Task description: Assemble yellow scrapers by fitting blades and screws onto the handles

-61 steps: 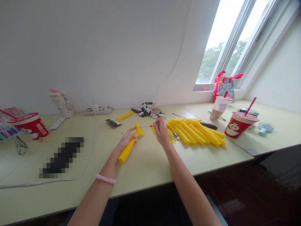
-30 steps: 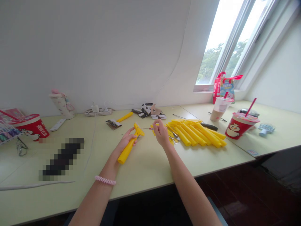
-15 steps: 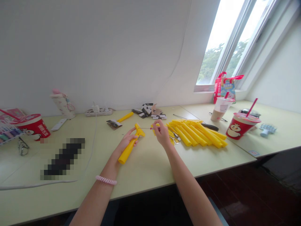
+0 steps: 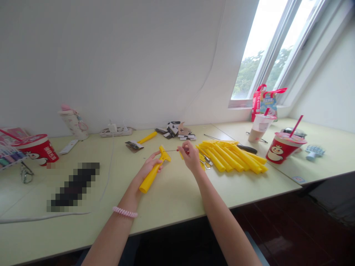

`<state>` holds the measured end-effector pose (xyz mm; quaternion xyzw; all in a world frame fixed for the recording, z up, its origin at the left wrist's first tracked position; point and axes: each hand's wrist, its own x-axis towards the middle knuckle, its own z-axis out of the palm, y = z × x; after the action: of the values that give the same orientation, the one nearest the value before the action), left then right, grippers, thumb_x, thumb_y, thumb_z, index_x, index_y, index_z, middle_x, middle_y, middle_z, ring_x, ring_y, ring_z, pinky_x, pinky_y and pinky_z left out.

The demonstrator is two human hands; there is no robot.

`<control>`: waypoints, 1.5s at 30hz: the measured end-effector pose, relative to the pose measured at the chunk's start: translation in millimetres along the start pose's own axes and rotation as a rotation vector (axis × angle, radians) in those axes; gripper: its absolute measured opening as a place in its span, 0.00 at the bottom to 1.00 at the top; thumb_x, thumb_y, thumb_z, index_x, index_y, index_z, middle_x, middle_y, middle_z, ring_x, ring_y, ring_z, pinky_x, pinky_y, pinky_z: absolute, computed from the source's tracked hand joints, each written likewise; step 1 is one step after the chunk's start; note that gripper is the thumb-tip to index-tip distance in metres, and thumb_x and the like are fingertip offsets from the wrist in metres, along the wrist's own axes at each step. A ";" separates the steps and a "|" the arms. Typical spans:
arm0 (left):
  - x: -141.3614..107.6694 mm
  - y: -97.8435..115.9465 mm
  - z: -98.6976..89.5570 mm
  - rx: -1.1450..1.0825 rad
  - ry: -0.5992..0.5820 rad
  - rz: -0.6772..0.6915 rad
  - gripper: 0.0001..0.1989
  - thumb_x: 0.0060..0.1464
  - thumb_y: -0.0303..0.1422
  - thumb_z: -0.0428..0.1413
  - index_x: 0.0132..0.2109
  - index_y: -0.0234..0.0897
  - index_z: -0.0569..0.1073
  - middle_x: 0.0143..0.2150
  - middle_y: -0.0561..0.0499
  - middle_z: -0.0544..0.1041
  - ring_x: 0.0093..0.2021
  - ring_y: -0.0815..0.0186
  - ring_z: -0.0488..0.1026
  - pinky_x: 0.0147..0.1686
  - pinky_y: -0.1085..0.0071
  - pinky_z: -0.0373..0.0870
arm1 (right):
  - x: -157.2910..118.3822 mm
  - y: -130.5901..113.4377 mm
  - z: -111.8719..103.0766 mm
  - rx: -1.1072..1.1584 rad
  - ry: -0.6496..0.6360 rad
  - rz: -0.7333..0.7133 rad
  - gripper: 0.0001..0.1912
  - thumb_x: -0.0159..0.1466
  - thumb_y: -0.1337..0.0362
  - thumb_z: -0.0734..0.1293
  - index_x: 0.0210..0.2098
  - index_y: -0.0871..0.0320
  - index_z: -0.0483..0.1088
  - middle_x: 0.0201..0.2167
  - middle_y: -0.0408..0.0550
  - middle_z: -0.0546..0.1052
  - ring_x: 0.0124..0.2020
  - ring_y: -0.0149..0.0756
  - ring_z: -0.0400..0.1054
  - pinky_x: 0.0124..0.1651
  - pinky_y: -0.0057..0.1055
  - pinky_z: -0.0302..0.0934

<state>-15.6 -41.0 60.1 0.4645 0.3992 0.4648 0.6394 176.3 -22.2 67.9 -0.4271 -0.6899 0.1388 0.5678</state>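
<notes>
One pale wall (image 4: 111, 66) with one window (image 4: 257, 55) stands behind a pale green tabletop (image 4: 172, 207), and dark red tiles show on the floor (image 4: 277, 229). I count one carrier bag (image 4: 267, 103), two red cups (image 4: 43, 149) at opposite sides, one clear cup (image 4: 257, 129) and one flask (image 4: 72, 123). The yellow handles (image 4: 233, 159), right of the hands, overlap too much to count. Between them and the left red cup, the yellow tool (image 4: 149, 177) is in the left hand (image 4: 151, 164), whose grip is closed around its upper handle; its long axis slants, head pointing away and rightward, open handle end toward the person. The right hand (image 4: 190, 153) has its grip pinched shut on one slim red-handled screwdriver (image 4: 170, 150), lying nearly crosswise, its shaft pointing left to the tool's head.
</notes>
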 end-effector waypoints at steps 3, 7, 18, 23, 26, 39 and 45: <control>0.4 -0.9 -0.2 0.009 -0.003 -0.001 0.34 0.47 0.24 0.54 0.61 0.37 0.55 0.30 0.50 0.71 0.19 0.76 0.64 0.19 0.79 0.60 | -0.5 0.2 0.1 -0.026 -0.014 0.013 0.12 0.61 0.54 0.58 0.28 0.56 0.58 0.20 0.40 0.69 0.18 0.26 0.55 0.24 0.24 0.49; 0.8 -2.0 -0.5 0.009 -0.002 0.001 0.34 0.47 0.24 0.54 0.62 0.38 0.54 0.33 0.48 0.72 0.20 0.77 0.64 0.19 0.79 0.61 | -1.1 -1.7 0.1 -0.019 -0.015 0.010 0.09 0.62 0.57 0.57 0.29 0.56 0.58 0.22 0.41 0.69 0.20 0.27 0.58 0.24 0.23 0.51; 3.4 -3.8 -2.7 -0.025 0.012 -0.003 0.33 0.47 0.24 0.53 0.61 0.36 0.56 0.31 0.50 0.71 0.19 0.77 0.64 0.18 0.79 0.61 | -0.9 2.1 2.0 -0.050 -0.033 -0.013 0.08 0.61 0.59 0.58 0.29 0.56 0.60 0.23 0.41 0.71 0.22 0.27 0.62 0.27 0.23 0.54; 2.8 -2.2 -1.9 -0.005 0.045 -0.021 0.32 0.47 0.24 0.52 0.60 0.35 0.57 0.29 0.51 0.71 0.18 0.76 0.64 0.18 0.79 0.60 | -1.2 2.6 3.9 -0.068 -0.045 0.004 0.09 0.61 0.58 0.59 0.29 0.57 0.62 0.23 0.41 0.73 0.22 0.27 0.64 0.28 0.22 0.55; 2.8 -2.4 -1.3 -0.003 0.043 -0.017 0.32 0.47 0.24 0.52 0.60 0.35 0.56 0.29 0.51 0.71 0.18 0.76 0.64 0.18 0.79 0.61 | -0.9 2.0 3.9 -0.062 -0.042 0.011 0.09 0.60 0.58 0.59 0.29 0.57 0.62 0.23 0.41 0.73 0.22 0.27 0.64 0.27 0.22 0.55; 2.6 -1.0 -0.2 -0.037 0.056 -0.007 0.32 0.47 0.23 0.52 0.60 0.35 0.56 0.33 0.48 0.72 0.18 0.76 0.64 0.17 0.79 0.61 | -1.2 0.7 4.9 -0.055 -0.038 0.023 0.11 0.59 0.56 0.61 0.29 0.57 0.67 0.19 0.40 0.70 0.20 0.26 0.60 0.26 0.22 0.54; 10.4 -3.8 -2.4 -0.165 0.148 0.017 0.33 0.46 0.22 0.52 0.60 0.38 0.55 0.32 0.49 0.71 0.19 0.75 0.66 0.16 0.80 0.60 | -0.4 8.0 3.5 -0.275 0.055 0.102 0.16 0.63 0.58 0.56 0.39 0.57 0.71 0.29 0.46 0.76 0.30 0.32 0.68 0.36 0.26 0.57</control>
<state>-14.5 -30.9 55.0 0.3781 0.4016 0.5343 0.6405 176.6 -16.7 61.0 -0.5391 -0.6641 0.0600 0.5146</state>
